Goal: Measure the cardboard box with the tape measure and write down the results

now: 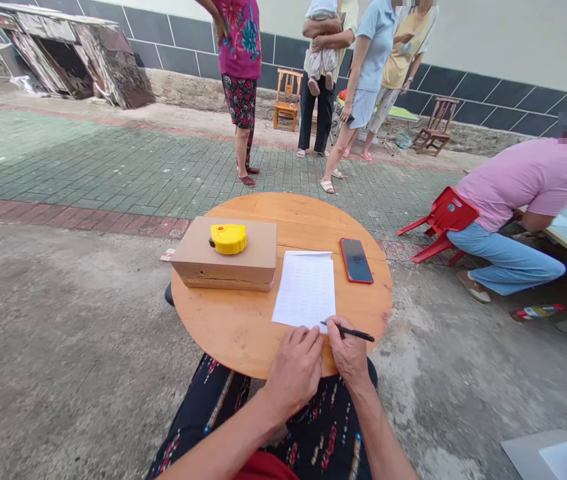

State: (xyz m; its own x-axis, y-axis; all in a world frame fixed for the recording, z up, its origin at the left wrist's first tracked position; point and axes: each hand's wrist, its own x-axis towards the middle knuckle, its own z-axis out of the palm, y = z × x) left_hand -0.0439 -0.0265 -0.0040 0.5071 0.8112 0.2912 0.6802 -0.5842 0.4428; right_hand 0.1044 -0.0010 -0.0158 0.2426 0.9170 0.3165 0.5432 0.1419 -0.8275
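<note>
A black pen (356,332) is pinched in my right hand (350,353), its tip at the lower right edge of a printed paper sheet (306,290). My left hand (296,363) lies flat with its fingertips at the sheet's lower edge, close beside the right one. Fine rows of print cover the page, too small to read. To the left, a brown cardboard box (223,273) carries a yellow tape measure (229,239) on its top. A phone (356,261) with a red edge rests right of the paper, its screen dark.
All this sits on a round wooden table (303,213) above my knees. Several people stand beyond it on green paving. At right, a person in a pink shirt (523,177) sits on a red plastic chair (448,217) by another table. Wooden chairs (288,100) stand along the wall.
</note>
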